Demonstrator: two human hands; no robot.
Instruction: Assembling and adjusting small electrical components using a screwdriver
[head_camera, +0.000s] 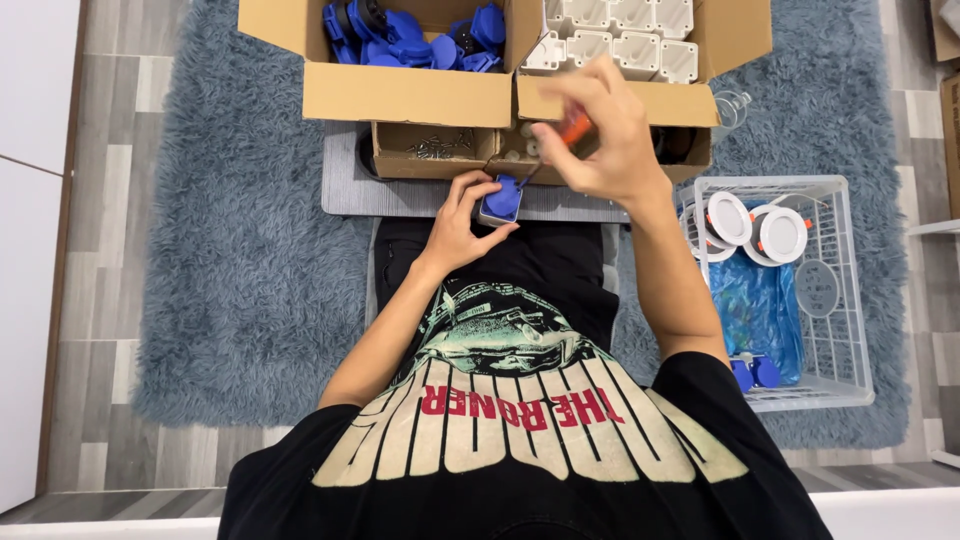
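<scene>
My left hand (462, 225) grips a small blue socket-like part (501, 198) against a grey board (350, 190) that lies over my lap. My right hand (598, 130) holds an orange-handled screwdriver (574, 127) above it. The screwdriver's thin shaft slants down to the blue part. Both forearms reach forward over my black printed shirt.
Behind the board stand a cardboard box of blue parts (400, 40), a cardboard box of white housings (620, 40), and two small trays with screws (437, 148). A white wire basket (830, 300) at my right holds round white lamps and a blue bag. A grey shaggy rug (240, 250) covers the floor.
</scene>
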